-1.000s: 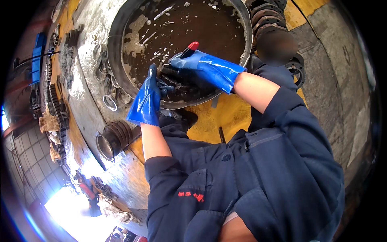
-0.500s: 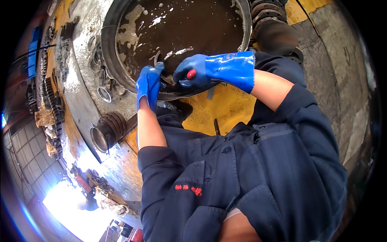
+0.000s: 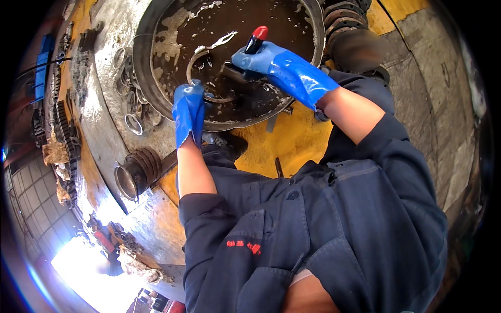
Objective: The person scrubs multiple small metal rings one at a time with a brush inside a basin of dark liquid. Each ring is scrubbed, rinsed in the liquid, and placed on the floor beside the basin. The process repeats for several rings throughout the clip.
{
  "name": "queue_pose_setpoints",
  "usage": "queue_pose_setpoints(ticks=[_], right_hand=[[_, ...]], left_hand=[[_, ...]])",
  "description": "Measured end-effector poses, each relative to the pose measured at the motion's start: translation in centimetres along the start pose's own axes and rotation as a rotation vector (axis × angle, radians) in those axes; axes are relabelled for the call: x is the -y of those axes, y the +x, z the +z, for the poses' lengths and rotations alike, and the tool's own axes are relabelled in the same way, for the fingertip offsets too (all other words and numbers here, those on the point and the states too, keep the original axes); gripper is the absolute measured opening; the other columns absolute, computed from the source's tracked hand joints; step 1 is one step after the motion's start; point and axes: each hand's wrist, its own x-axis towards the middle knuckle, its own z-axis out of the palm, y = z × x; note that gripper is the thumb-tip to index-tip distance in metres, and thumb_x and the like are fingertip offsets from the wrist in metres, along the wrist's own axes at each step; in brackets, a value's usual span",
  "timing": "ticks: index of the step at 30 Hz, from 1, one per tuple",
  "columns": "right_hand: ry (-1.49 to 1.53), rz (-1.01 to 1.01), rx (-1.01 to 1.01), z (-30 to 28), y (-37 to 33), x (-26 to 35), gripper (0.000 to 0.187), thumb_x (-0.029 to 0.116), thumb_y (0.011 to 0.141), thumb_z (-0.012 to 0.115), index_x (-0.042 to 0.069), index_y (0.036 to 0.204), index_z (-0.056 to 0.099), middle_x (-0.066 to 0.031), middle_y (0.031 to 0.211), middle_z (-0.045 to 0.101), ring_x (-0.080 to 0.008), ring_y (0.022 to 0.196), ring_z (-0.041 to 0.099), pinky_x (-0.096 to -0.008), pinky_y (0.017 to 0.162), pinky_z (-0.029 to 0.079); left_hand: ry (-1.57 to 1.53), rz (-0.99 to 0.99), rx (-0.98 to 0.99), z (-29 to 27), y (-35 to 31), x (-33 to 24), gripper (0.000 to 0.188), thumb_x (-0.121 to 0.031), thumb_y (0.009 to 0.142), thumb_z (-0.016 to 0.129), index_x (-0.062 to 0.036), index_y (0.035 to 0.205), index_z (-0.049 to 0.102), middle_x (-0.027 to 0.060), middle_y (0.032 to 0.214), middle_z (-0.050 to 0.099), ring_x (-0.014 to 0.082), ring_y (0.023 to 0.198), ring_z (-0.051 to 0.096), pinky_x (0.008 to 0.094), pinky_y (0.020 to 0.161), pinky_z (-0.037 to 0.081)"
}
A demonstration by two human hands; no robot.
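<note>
Both my hands wear blue rubber gloves over a wide round basin [image 3: 142, 60] of dark, murky liquid. My left hand [image 3: 189, 104], at the near left rim, is closed on a metal ring [image 3: 190, 65], whose lower part lies at or in the liquid. My right hand [image 3: 259, 58] grips a brush by its black handle with a red end [image 3: 259, 33]. The brush's blurred head [image 3: 235, 71] points toward the inside of the ring; I cannot tell whether it touches.
Several loose metal rings [image 3: 134, 124] lie on the metal sheet left of the basin. A ribbed cylindrical part [image 3: 147, 163] sits nearer me on the left. Stacked round metal parts [image 3: 347, 23] stand at the right of the basin, and yellow flooring [image 3: 292, 140] lies below it.
My right hand has moved up and away from my left hand, the brush's red end now pointing upward. More of the ring shows, and my left hand has shifted slightly.
</note>
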Motion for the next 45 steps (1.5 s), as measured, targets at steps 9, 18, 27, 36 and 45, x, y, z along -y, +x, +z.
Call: queue_pose_setpoints(ticks=[9, 18, 27, 36, 45], right_hand=[[-0.334, -0.063, -0.156, 2.9, -2.4, 1.7, 0.029, 0.034, 0.098, 0.072, 0.018, 0.122, 0.077, -0.0097, 0.111, 0.08, -0.0242, 0.104, 0.076, -0.0373, 0.098, 0.058], [-0.083, -0.116, -0.538, -0.2, 3.1, -1.8, 0.035, 0.037, 0.095, 0.074, 0.01, 0.116, 0.079, -0.0088, 0.106, 0.08, -0.0191, 0.1, 0.075, -0.0332, 0.096, 0.056], [0.511, -0.215, -0.146, 2.0, 2.2, 1.4, 0.041, 0.034, 0.099, 0.077, 0.001, 0.122, 0.075, -0.0087, 0.106, 0.077, -0.0166, 0.093, 0.071, -0.031, 0.089, 0.057], [0.141, -0.093, -0.323, 0.3, 4.0, 0.7, 0.048, 0.048, 0.096, 0.073, 0.002, 0.108, 0.077, -0.0088, 0.092, 0.076, -0.0162, 0.081, 0.07, -0.0333, 0.077, 0.057], [-0.689, -0.394, -0.293, 2.6, 2.3, -0.1, 0.033, 0.036, 0.097, 0.069, 0.019, 0.125, 0.075, -0.0091, 0.114, 0.079, -0.0263, 0.091, 0.076, -0.0393, 0.086, 0.06]], left_hand=[[-0.195, 0.092, -0.085, -3.2, -2.9, -1.9, 0.038, -0.036, 0.105, 0.061, 0.0002, 0.114, 0.07, 0.0078, 0.08, 0.073, 0.0157, 0.059, 0.062, 0.0295, 0.053, 0.044], [-0.291, 0.081, 0.043, -3.3, -4.4, -1.9, 0.031, -0.027, 0.105, 0.064, 0.003, 0.111, 0.071, 0.0099, 0.081, 0.074, 0.0174, 0.061, 0.064, 0.0305, 0.056, 0.048], [0.0, 0.032, 0.01, -2.1, -2.2, -0.8, 0.048, -0.039, 0.104, 0.057, 0.0056, 0.097, 0.072, 0.0172, 0.079, 0.076, 0.0257, 0.066, 0.074, 0.0389, 0.065, 0.056], [0.122, 0.032, -0.014, -0.1, -4.0, -4.7, 0.045, -0.036, 0.106, 0.057, 0.0056, 0.097, 0.072, 0.0148, 0.076, 0.077, 0.021, 0.057, 0.071, 0.0374, 0.059, 0.057], [0.362, 0.063, -0.123, -0.5, -2.0, -2.6, 0.051, -0.044, 0.102, 0.056, 0.003, 0.096, 0.074, 0.0207, 0.085, 0.077, 0.0362, 0.083, 0.075, 0.0468, 0.078, 0.057]])
